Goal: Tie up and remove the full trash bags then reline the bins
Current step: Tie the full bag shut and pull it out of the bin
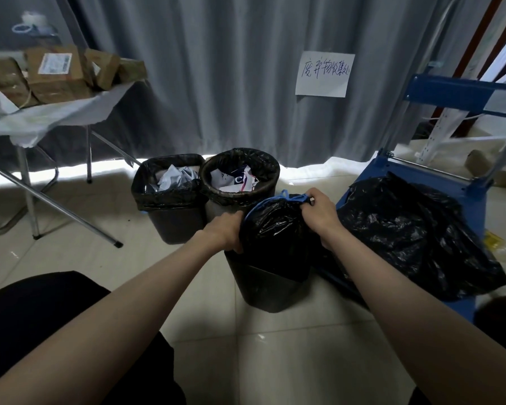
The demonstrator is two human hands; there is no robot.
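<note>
Right hand (322, 211) pinching blue drawstring (278, 200), left hand (227, 229) gripping the near bin's (269, 290) rim beside the gathered black trash bag (275, 238): probably soft, slippery, light; best lifted by the drawstring.
</note>
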